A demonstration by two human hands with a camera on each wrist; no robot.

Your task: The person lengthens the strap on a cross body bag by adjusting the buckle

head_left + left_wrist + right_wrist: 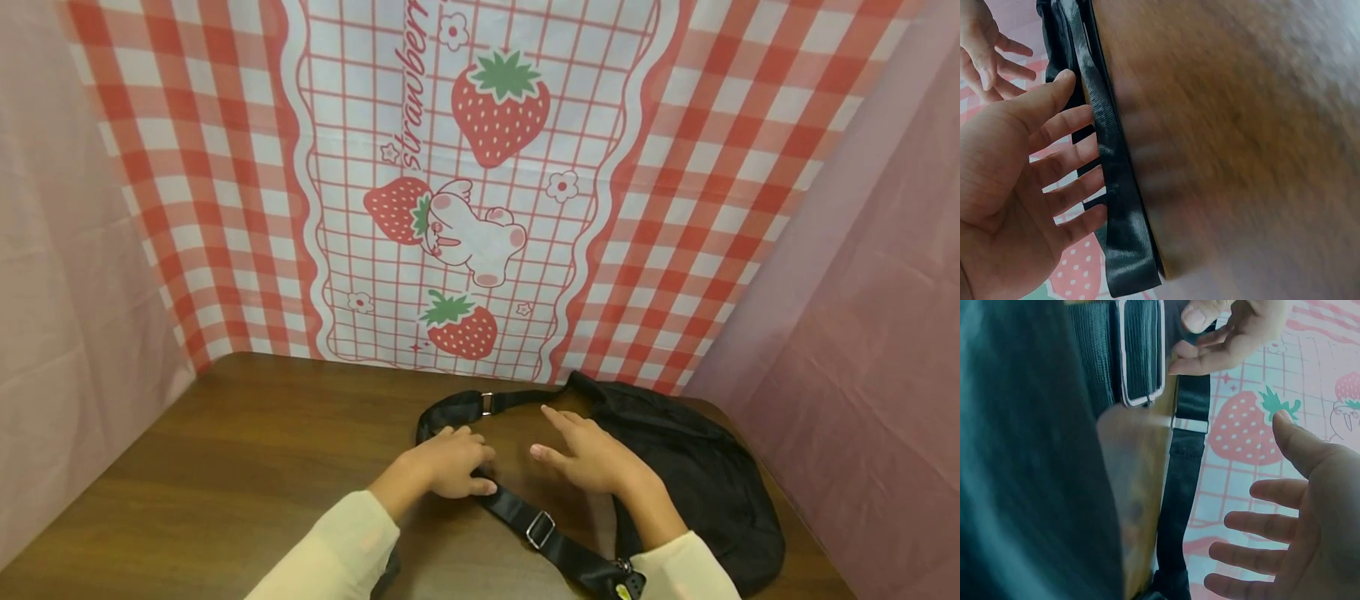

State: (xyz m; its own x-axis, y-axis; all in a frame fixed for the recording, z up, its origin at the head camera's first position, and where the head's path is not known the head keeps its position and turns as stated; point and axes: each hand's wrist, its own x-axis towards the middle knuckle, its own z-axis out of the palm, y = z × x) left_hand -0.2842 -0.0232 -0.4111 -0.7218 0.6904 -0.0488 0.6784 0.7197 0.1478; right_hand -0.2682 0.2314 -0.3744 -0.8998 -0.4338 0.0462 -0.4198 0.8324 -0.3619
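Observation:
A black bag (pixel 697 492) lies at the right side of the brown table, its long strap (pixel 513 510) looped out to the left. Over the left end of that loop is my left hand (pixel 450 465), palm down with fingers loosely bent. In the left wrist view its fingertips are at the strap (pixel 1116 187), not curled round it. My right hand (pixel 592 457) hovers over the loop beside the bag, thumb and fingers spread, holding nothing. A metal slider buckle (pixel 540 529) sits on the near strap, another buckle (pixel 487 404) on the far stretch.
Behind the wooden table (pixel 225 450) hangs a strawberry-print checked cloth (pixel 480 200). Pink cloths stand at the left (pixel 82 275) and right (pixel 855 367). A small dark thing with a yellow-green mark (pixel 624 590) is by the right sleeve. Something dark (pixel 386 577) shows under the left sleeve.

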